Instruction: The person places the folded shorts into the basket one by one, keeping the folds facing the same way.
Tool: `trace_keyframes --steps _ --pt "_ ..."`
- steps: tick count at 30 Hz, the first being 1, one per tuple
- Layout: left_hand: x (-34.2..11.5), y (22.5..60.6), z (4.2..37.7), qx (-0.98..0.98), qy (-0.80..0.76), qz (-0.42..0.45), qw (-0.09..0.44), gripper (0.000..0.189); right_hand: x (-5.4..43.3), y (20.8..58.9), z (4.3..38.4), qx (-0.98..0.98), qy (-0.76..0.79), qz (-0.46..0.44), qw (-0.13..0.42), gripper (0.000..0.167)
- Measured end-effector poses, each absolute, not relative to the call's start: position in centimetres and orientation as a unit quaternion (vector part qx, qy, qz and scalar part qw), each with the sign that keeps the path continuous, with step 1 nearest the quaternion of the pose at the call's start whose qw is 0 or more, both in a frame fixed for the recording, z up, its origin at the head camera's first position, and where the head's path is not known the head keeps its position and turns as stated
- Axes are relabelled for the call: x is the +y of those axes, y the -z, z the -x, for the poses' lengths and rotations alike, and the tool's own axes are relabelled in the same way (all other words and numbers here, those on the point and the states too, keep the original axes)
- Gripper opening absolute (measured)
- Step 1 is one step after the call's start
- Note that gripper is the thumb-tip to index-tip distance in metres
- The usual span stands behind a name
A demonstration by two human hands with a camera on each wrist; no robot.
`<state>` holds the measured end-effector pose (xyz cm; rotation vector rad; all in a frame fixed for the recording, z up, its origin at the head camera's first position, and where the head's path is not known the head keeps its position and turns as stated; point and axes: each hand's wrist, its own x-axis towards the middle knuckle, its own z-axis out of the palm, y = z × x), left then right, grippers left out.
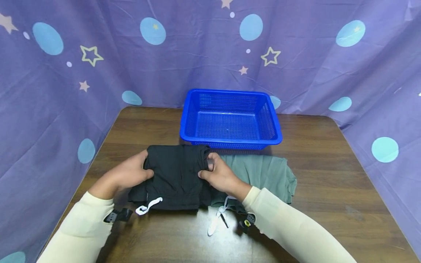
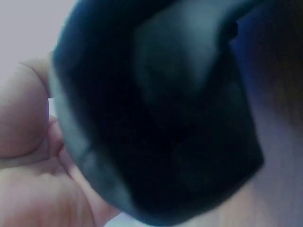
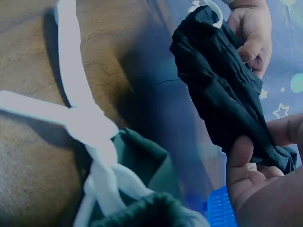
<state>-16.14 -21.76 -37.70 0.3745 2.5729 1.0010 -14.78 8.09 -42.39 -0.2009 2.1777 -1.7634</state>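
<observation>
A folded bundle of black drawstring shorts (image 1: 174, 171) is held between both hands. My left hand (image 1: 131, 173) grips its left edge, thumb on the near face and fingers hidden behind the cloth. At the right edge my right hand (image 1: 222, 173) pinches the fabric between thumb and fingers, which also shows in the right wrist view on the black cloth (image 3: 218, 80). A white drawstring (image 1: 149, 205) hangs from the lower left of the bundle. Dark cloth (image 2: 180, 156) fills much of the left wrist view, blurred, its edge against the palm.
Green drawstring shorts (image 1: 263, 171) lie on the wooden table (image 1: 329, 182) to the right, partly under my right forearm. Their white knotted cord (image 3: 92, 125) trails toward the front. Behind both garments stands a blue plastic basket (image 1: 230, 141), backed by a purple curtain (image 1: 204, 54).
</observation>
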Motion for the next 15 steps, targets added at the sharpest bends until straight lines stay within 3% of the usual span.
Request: trace_keyframes --steps 9,15 --pt "-21.7 35.7 15.8 0.905 -0.358 -0.153 0.169 0.062 8.6 40.8 14.6 0.711 0.676 0.083 0.175 0.051" --pt "-21.7 34.9 15.6 0.908 -0.352 -0.155 0.167 0.062 8.8 40.0 14.5 0.691 0.696 0.080 0.179 0.055"
